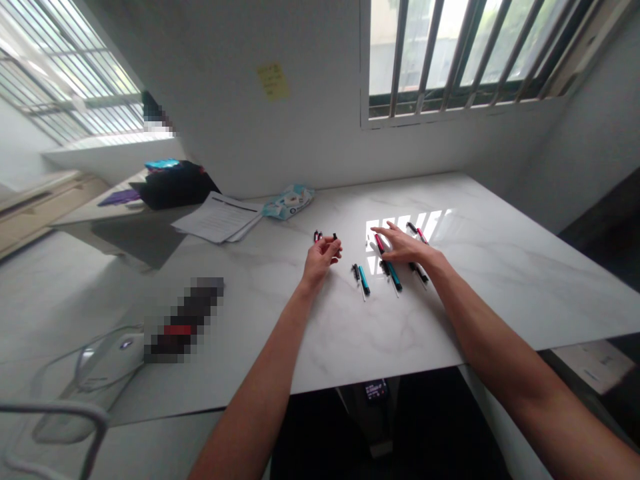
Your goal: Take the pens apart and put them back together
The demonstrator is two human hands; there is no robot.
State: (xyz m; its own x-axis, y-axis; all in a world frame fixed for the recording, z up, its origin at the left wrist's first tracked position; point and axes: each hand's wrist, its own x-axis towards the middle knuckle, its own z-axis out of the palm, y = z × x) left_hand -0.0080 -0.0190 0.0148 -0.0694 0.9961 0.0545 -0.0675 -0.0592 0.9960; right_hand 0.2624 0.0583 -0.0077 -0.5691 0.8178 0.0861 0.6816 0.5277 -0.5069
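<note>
Fingers point(332, 249) (left hand point(319, 259)) pinch a black piece point(335, 236)

We see daylight entering through overexposed barred windows point(457, 53), laying striped glare across the bench point(515, 280); the wall point(315, 133) is dim, shadow blackens below, wide-angle edges bend, and pixelation blocks two patches at left.

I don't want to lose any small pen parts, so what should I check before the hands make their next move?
1. Left hand has the small dark piece between its fingertips: ok.
2. Right hand, fingers spread, touching the red part: cannot tell.
3. Nearest teal part lying on the tabletop: ok.
4. Papers apart from the pen parts: ok.
5. Surface around the right hand free of bright window light: not ok.
</note>
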